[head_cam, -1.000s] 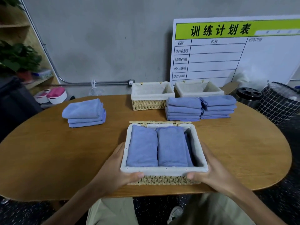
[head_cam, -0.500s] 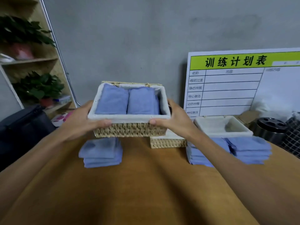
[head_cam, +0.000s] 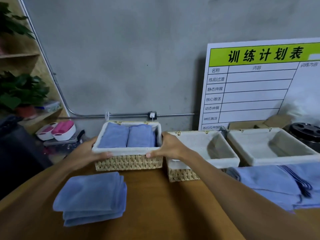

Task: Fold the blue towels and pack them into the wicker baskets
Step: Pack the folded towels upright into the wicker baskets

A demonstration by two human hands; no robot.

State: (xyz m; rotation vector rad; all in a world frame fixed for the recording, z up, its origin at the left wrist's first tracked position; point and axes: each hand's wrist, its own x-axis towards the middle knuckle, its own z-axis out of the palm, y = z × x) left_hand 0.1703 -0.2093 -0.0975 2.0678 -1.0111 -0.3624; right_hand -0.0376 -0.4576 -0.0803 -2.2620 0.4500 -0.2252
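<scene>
**Packed basket brought down to the far bench edge**

The packed basket [head_cam: 129,162], lifted high half a second ago, is now being held low at the back of the bench [head_cam: 155,213], just left of an empty basket [head_cam: 204,160]. Its short ends are being gripped by the left hand [head_cam: 86,154] and right hand [head_cam: 170,147], fingers curled over the rim. Two folded towels [head_cam: 128,135] are lying inside. A towel stack [head_cam: 91,196] is lying nearer, open bench being left between stack and right forearm.

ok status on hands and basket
Both hands, left and right, grip the full basket at the table's far edge. Empty basket close on its right.
</scene>
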